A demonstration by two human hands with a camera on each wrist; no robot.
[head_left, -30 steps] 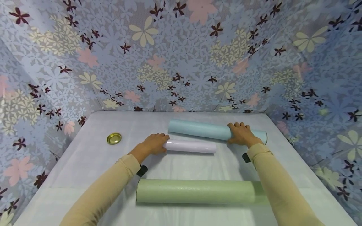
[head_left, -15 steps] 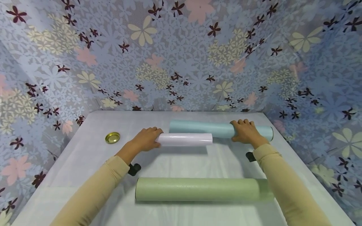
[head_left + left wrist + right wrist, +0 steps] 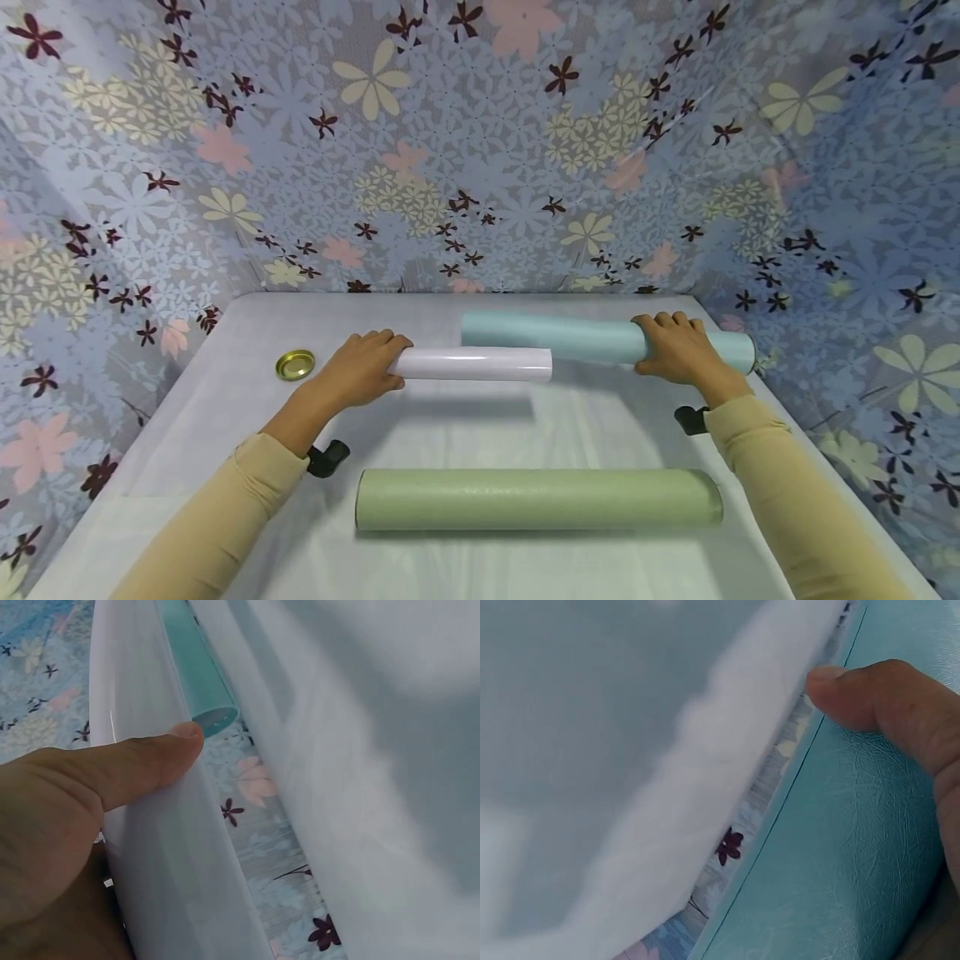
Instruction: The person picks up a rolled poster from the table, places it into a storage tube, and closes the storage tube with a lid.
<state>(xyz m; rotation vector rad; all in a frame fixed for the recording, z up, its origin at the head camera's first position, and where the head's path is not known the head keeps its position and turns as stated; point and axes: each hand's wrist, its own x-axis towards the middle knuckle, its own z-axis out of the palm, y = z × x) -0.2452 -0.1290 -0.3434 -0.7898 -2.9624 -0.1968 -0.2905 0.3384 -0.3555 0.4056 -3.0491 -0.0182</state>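
Note:
My left hand [image 3: 365, 367] grips the left end of a glossy white roll [image 3: 480, 364], holding it level above the table with its shadow below. In the left wrist view the thumb lies across the white roll [image 3: 161, 855], and the open end of the light blue roll [image 3: 199, 675] shows behind it. My right hand [image 3: 678, 348] grips the light blue roll [image 3: 555, 335] towards its right end. The right wrist view shows the thumb on its textured surface [image 3: 817, 847]. A thicker light green roll [image 3: 536, 500] lies across the front of the table, touched by neither hand.
A small round gold lid [image 3: 295, 365] lies on the left part of the white-covered table [image 3: 420, 567]. Flower-patterned cloth [image 3: 450, 167] hangs behind the table and along both sides. A black wrist camera [image 3: 327, 458] sits under the left wrist.
The white roll has been lifted off the table and moved left in my left hand. My right hand has moved right with the light blue roll. The green roll stays put.

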